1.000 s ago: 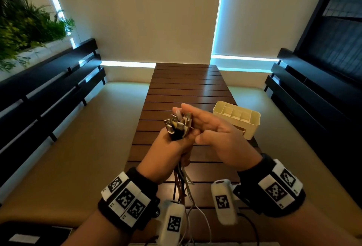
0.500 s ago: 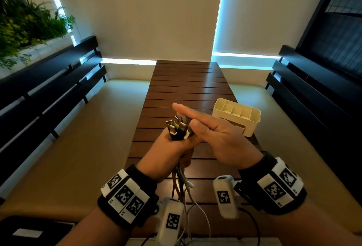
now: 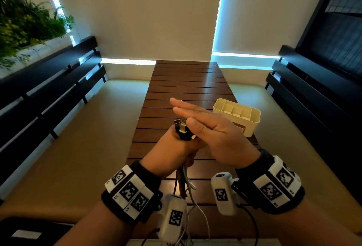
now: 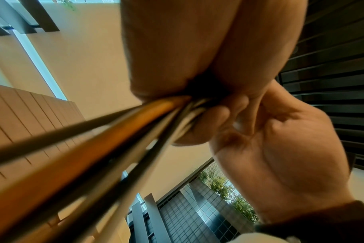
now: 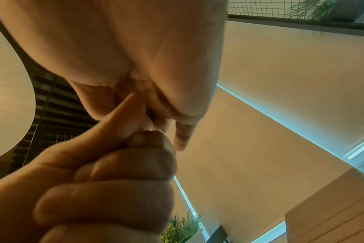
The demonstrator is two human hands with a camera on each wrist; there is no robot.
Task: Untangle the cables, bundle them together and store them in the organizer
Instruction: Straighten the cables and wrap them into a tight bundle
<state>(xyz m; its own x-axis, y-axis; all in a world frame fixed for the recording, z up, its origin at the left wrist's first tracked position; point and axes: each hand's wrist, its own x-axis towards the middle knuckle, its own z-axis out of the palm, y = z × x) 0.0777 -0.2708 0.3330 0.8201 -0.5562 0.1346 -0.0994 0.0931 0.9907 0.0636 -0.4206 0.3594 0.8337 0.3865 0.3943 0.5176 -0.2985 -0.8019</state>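
Head view: the left hand [image 3: 172, 147] is gripping mixed black, white and orange cables [image 3: 183, 128] upright; the flat, open right hand [image 3: 213, 130] is tapping plugs level, best done gently

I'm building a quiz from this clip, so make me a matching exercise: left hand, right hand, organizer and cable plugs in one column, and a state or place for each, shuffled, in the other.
Column one:
1. left hand
2. right hand
3. organizer
4. cable plugs

Column two:
A. stands on the wooden table, at its right edge
B. fingers straight, flat over the plugs
C. stick up out of the fist
D. grips the bunched cables

Pairs: 1-D, 2-B, 3-A, 4-C
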